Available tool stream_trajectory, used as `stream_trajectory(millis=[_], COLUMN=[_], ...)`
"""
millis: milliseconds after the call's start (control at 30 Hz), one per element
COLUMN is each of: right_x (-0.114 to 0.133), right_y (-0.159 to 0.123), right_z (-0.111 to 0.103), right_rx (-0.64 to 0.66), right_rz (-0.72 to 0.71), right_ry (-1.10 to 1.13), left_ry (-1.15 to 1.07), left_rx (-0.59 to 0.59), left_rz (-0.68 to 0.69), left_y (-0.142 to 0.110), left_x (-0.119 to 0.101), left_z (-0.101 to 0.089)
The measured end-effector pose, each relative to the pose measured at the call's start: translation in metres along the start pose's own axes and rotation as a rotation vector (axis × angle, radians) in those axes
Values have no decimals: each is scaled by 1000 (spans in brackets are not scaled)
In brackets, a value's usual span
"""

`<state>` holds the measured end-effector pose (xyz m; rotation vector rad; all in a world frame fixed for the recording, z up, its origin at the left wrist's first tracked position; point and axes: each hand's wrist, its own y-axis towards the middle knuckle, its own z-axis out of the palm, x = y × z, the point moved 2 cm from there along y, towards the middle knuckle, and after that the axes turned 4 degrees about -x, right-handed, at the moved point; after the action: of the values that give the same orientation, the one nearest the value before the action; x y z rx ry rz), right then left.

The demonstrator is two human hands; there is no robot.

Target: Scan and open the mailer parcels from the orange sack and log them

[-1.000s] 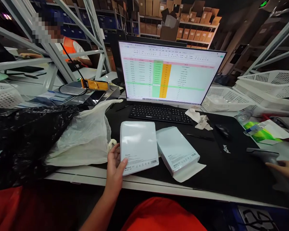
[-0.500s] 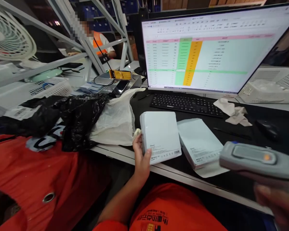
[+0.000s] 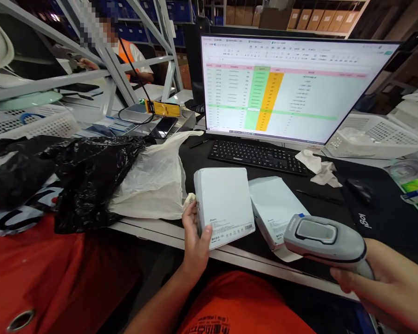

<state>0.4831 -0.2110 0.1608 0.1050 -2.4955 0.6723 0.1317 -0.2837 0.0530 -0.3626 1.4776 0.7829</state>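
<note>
My left hand (image 3: pixel 195 234) grips the lower left corner of a white box (image 3: pixel 225 204) that stands tilted at the desk's front edge, barcode label facing up. Beside it on the right lies a second white box (image 3: pixel 275 208) with an open flap. My right hand (image 3: pixel 386 287) is closed round the handle of a grey barcode scanner (image 3: pixel 322 239), whose head points toward the two boxes from the right and hovers just above the second box's near end.
A monitor (image 3: pixel 289 88) showing a spreadsheet and a black keyboard (image 3: pixel 257 157) stand behind the boxes. Black (image 3: pixel 87 176) and white plastic bags (image 3: pixel 153 181) lie left. A mouse (image 3: pixel 360 190), crumpled tissue (image 3: pixel 316 167) and white baskets (image 3: pixel 372 137) are right. Another person (image 3: pixel 125 55) sits beyond the shelving.
My right hand has brought the scanner from the desk's right side up and leftward, close to the boxes. My left hand keeps its grip on the white box.
</note>
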Motion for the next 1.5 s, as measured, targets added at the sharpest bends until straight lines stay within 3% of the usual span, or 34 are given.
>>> stream_trajectory(millis=[100,233,333,567,700,800,933,1100,1200,1333,1500], right_x=[-14,-33,-31,15,9,-10,-42,-84,-110,-162,-240], right_y=[3,9,5,-4,1,11,26,50,68,89,106], right_z=[-21,-55,-72,-75,-71,-68,-72,-97,-117,-136,-132], right_rx=[48,-56,-74,48,74,77,-71,-271,-347,-435,-509], right_rz=[6,102,158,123,116,155,172,192,231,354,404], right_ry=[-61,-25,46,8,-9,50,154,264,181,100,386], left_ry=[-23,-41,-50,-77,-78,-79,-68,-76,-78,-83,-80], left_rx=[2,3,-19,-35,-29,-54,-77,-96,-92,-89,-88], left_rz=[13,34,41,26,-11,-16,-18,-21,-5,13,-1], left_y=[1,3,5,7,0,-5,-9,-9,-9,-10,-6], left_x=[3,9,16,25,23,20,18,22,22,22,26], left_z=[-1,-4,-7,-11,-13,-11,-10,-10,-9,-8,-14])
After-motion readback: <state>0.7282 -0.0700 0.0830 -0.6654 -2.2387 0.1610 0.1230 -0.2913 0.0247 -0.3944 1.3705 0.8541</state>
